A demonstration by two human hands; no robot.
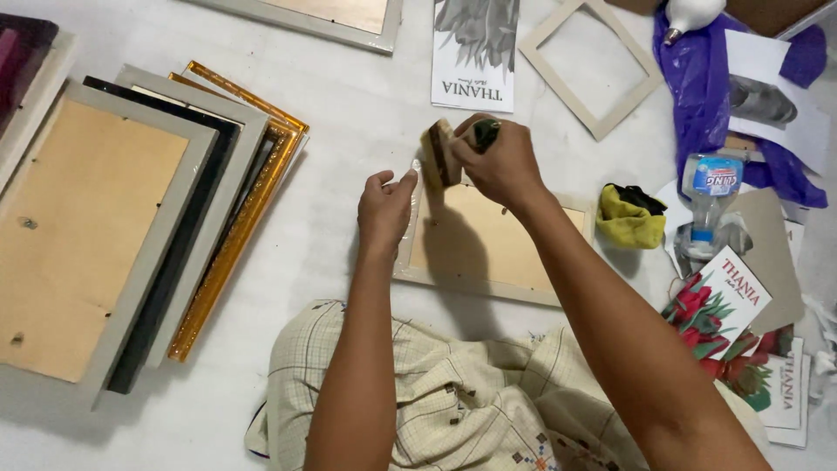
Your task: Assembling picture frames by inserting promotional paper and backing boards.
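Observation:
My right hand (501, 161) grips a tape dispenser with a roll of brown-cored clear tape (440, 155), held just above the far left corner of a grey picture frame (488, 283) that lies face down, its brown backing board up. My left hand (386, 208) pinches the loose end of the clear tape (413, 174) at the frame's left edge. Both forearms reach out over my lap, which is covered in pale checked cloth (453, 392).
A stack of face-down frames (131, 227), grey, black and gold, lies at the left. An empty mat frame (591, 65) and a printed sheet (475, 52) lie ahead. At the right are a yellow cloth (629, 218), a spray bottle (708, 196), purple plastic (697, 87) and flower prints (719, 305).

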